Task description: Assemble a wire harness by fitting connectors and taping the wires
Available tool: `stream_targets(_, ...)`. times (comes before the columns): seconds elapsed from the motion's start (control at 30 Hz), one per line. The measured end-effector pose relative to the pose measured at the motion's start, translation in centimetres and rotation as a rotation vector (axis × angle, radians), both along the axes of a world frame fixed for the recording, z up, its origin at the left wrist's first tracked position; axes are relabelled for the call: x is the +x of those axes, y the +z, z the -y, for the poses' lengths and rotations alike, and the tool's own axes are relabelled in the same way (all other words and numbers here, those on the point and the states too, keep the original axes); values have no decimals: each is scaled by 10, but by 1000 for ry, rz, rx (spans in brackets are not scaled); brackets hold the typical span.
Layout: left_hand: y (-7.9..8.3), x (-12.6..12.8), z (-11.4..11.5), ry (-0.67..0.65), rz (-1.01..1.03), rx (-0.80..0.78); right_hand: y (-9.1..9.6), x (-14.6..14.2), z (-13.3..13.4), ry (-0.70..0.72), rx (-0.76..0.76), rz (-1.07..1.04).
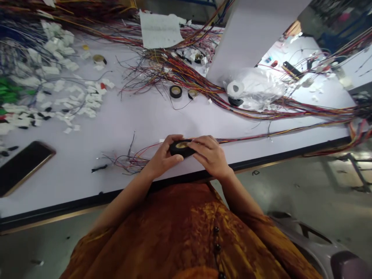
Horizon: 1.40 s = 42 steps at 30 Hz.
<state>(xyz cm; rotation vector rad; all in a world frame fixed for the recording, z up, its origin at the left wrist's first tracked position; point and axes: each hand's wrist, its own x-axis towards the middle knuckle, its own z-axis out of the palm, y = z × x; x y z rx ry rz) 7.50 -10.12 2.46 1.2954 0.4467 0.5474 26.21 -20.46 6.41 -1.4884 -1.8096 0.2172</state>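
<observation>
Between my two hands is a roll of black tape (175, 148), close to the table's front edge. My left hand (166, 157) is closed around its left side, thumb in front and fingers behind. The fingers of my right hand (210, 155) are closed on the roll's right side, over its hole. A thin bundle of coloured wires (241, 138) runs along the table behind the hands and off to the right. Its loose wire ends (128, 161) spread out left of my left hand. Where the bundle passes my hands, it is mostly hidden.
A phone (26, 164) lies at the left. White connectors (87, 100) are scattered behind it. Two more tape rolls, one black (176, 92), sit mid-table by a thick wire bundle (186, 79). A white post (247, 38) and a plastic bag (258, 87) stand back right.
</observation>
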Motion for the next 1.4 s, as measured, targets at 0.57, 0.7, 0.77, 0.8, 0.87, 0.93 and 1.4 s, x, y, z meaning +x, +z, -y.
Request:
stream_targets(0.57,-31,-7,12,115,135,-144,-21,-22,10,-51,-206,-699)
stream_targets(0.7,-33,-4,16,260,18,-23,-13,-34,12,-173,-2,-392)
stream_targets(0.77,-31,0,20,401,-45,59,-14,-41,11,-232,44,-329)
stream_targets(0.8,-30,3,22,473,-73,100,-15,-44,10,-270,51,-314)
stream_targets(0.87,-29,7,25,586,-105,164,-19,-47,7,-342,46,-314)
stream_targets(0.93,-29,11,27,634,-102,210,-22,-48,4,-376,31,-357)
stream_targets(1.4,-39,0,24,615,-150,348,-24,-44,-3,-283,22,-399)
